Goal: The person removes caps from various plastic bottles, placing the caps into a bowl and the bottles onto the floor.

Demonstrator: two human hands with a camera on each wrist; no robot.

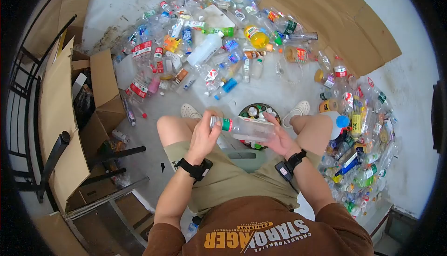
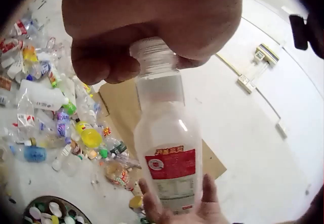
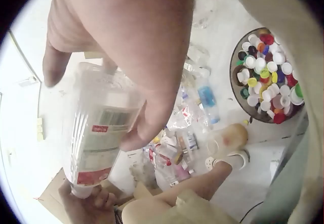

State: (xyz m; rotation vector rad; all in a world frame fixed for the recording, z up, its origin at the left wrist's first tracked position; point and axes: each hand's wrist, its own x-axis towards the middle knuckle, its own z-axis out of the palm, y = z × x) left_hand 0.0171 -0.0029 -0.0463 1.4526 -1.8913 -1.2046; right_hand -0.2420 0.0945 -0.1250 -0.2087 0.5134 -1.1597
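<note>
Between both hands is a clear plastic bottle (image 1: 251, 128), lying sideways above the lap in the head view. The left hand (image 1: 205, 135) grips it at the neck, where a green band shows beside the fingers. In the left wrist view the ribbed neck (image 2: 154, 57) pokes out under curled fingers, and a red and white label (image 2: 171, 171) faces the camera. The right hand (image 1: 282, 139) holds the bottle's base end, thumb and fingers on opposite sides. Below the bottle stands a round basin (image 3: 234, 64) of mixed bottle caps (image 3: 263, 67), partly covered in the head view.
A wide heap of plastic bottles (image 1: 202, 48) spreads ahead, and another pile (image 1: 358, 139) lies to the right. Cardboard boxes (image 1: 106, 86) and a black metal frame (image 1: 53, 163) stand at the left. Cardboard sheeting (image 1: 326, 18) backs the heap. A white shoe (image 1: 301, 108) is near the basin.
</note>
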